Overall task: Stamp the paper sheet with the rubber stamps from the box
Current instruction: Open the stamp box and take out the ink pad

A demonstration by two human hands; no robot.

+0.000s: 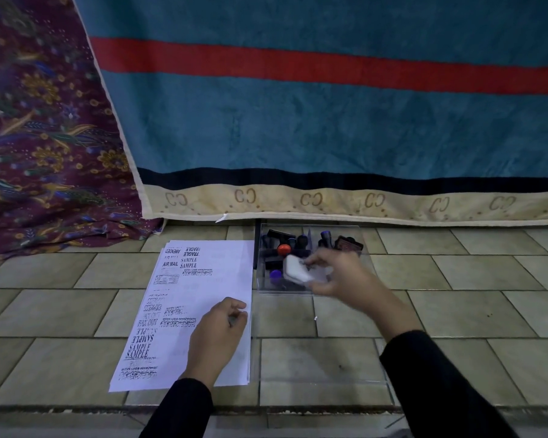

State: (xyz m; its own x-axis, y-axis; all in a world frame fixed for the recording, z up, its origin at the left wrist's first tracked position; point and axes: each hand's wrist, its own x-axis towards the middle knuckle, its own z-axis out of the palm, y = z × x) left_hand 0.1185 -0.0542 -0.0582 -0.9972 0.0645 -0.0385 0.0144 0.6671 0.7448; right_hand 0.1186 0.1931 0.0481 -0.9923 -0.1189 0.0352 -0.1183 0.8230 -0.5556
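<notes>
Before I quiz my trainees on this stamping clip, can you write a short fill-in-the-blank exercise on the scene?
1. The right hand holds a ____ stamp over the clear box.
2. The left hand rests on the ____.
3. The box lies to the ____ of the paper sheet.
4. One stamp in the box has an ____ knob.

Missing words: white; paper sheet; right; orange

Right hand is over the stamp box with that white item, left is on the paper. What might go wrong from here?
1. The right hand looks blurred while holding the white item over the clear box; the grip could slip, or it may knock the stamps.
2. The paper sheet is pinned only by the left hand near its right edge; the far end might shift.
3. Its left side is crowded with prints, so a new stamp may overlap.
</notes>
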